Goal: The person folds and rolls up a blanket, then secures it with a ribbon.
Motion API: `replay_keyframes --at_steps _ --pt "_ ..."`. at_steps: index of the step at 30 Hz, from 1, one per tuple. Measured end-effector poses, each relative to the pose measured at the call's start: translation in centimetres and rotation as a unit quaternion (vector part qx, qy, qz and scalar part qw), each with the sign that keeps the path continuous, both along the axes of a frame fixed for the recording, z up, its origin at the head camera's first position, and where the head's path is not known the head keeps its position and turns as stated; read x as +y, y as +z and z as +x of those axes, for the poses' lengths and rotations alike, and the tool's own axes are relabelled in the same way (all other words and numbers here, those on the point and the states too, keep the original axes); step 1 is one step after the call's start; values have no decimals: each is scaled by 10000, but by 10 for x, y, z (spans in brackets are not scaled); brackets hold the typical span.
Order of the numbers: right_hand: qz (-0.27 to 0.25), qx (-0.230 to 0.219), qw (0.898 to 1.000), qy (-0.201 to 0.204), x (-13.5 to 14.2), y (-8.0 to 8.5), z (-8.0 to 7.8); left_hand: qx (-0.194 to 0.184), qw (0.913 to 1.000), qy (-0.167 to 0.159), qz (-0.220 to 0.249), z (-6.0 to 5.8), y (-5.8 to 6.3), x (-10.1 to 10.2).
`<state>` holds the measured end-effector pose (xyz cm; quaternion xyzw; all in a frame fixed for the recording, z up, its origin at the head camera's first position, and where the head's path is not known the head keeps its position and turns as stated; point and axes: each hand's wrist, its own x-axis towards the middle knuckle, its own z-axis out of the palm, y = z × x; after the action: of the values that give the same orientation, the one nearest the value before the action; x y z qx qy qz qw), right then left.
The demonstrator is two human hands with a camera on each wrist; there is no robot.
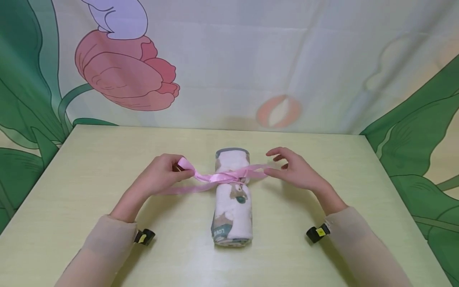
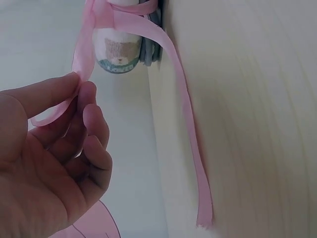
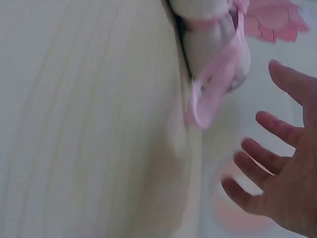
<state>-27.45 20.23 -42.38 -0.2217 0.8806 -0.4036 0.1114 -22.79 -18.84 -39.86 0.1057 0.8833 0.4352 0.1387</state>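
Observation:
A rolled-up towel [image 1: 234,217] with a printed animal pattern and grey-green edging lies lengthwise on the table, cinched around its middle by a pink ribbon [image 1: 226,176]. My left hand [image 1: 162,172] pinches one ribbon end between thumb and index finger, left of the roll. In the left wrist view, another ribbon tail [image 2: 190,134] with a cut end trails below that hand. On the right side, a ribbon loop [image 3: 218,94] sticks out from the knot. My right hand [image 3: 290,163] is beside this loop, fingers spread and holding nothing.
The pale wood-grain table [image 1: 172,255] reaches back to a hanging cloth [image 1: 222,71] printed with flowers and leaves. Small black devices with yellow marks sit at the left cuff [image 1: 145,237] and the right cuff [image 1: 317,233].

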Motion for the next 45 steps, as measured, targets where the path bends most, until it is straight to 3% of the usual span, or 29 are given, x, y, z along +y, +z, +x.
replay_keyframes --at_steps 2,4,9,12,14,19,27,30,39,45 --pt "222 663 9975 141 -14 5 4 2 10000 -24 33 0 0 2" --pt "437 1433 9879 393 -32 13 11 15 10000 -28 62 -1 0 4" --pt "1178 2859 9409 1379 -82 27 25 115 9998 4 143 -2 1 7" --pt "1823 3226 9136 1674 -103 28 29 191 9997 29 175 -2 2 9" --pt "2177 3328 9016 1703 -111 27 30 234 9995 39 202 -3 2 10" --pt "2330 3509 8918 1653 -114 23 30 357 9990 52 269 -4 4 11" --pt "1204 3882 8920 1978 -98 20 36 408 9987 83 296 -4 3 10" --pt "697 3691 9028 2093 -87 20 40 372 9988 113 300 -4 2 9" --pt "210 1782 9506 2532 -32 17 44 289 9991 158 255 -5 0 7" --pt "389 605 9674 2430 4 11 38 270 9991 190 252 -5 -1 6"
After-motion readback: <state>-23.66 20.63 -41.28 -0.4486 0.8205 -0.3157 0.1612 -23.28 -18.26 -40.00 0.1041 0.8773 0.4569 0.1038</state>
